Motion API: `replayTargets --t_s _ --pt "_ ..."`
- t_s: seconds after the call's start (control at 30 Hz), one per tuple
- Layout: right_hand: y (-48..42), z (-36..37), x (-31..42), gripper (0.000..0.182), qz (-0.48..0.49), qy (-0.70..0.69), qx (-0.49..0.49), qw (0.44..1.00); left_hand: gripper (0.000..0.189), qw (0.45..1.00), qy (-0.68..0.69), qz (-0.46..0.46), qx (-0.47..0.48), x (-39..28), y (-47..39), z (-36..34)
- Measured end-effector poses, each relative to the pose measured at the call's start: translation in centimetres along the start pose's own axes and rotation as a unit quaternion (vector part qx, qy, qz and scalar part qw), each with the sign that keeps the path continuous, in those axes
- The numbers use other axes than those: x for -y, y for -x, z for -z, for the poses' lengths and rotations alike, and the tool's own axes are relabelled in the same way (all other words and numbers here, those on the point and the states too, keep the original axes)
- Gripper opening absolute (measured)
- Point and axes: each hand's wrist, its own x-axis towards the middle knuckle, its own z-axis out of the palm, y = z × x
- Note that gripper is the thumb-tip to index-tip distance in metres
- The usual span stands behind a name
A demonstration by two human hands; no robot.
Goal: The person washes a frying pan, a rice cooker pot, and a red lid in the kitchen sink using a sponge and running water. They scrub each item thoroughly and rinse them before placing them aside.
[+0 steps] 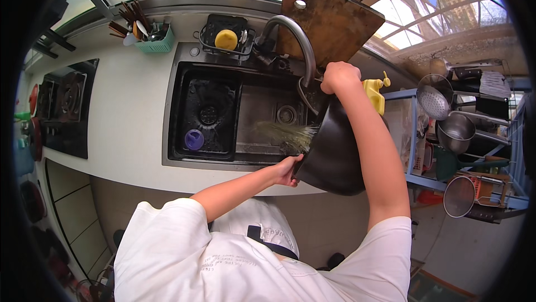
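Note:
A large dark pan (337, 151) is tipped on its side over the right end of the sink (268, 101), and greenish water (289, 136) pours from it into the basin. My left hand (289, 171) grips the pan's near rim. At the far side of the pan, below the curved metal faucet (307, 46), my right hand (341, 76) is closed; whatever its fingers hold there is hidden. A black draining tray (209, 113) fills the sink's left part, with a purple round item (194, 139) in it.
A wooden cutting board (331, 21) leans behind the faucet. A yellow pump bottle (375, 92) stands right of my right hand. Behind the sink sit a yellow sponge (226, 40) in a caddy and a green utensil basket (157, 42). A blue rack (413, 134) holds pots and strainers at right; a stove (69, 107) lies left.

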Motion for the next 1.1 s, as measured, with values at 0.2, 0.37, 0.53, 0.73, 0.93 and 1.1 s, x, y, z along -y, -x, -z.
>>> replayTargets --t_s 0.2,0.37,0.53,0.73,0.93,1.1 --pt "0.1 0.5 -0.3 0.039 -0.006 0.055 0.024 0.998 0.044 0.999 0.005 0.008 0.038 0.6 -1.4 -1.9" --pt "0.5 0.6 0.0 0.038 -0.005 0.084 0.038 0.996 0.04 0.997 0.012 0.022 0.068 1.2 -2.1 -3.0" --pt "0.7 0.1 -0.6 0.036 -0.006 0.054 0.038 0.998 0.041 0.998 -0.004 0.028 0.055 1.5 -2.0 -3.8" --pt "2.2 -0.5 -1.1 0.036 0.003 0.063 0.017 0.998 0.046 0.998 -0.038 0.023 0.034 1.9 -2.2 -2.7" --pt "5.7 -1.8 -4.0 0.026 0.02 -0.06 -0.085 0.994 0.052 0.986 -0.117 -0.024 -0.117 0.1 1.4 -0.8" --pt "6.3 -6.7 -8.2 0.026 0.032 -0.19 -0.177 0.965 0.054 0.928 -0.224 -0.078 -0.288 -5.1 6.4 0.9"
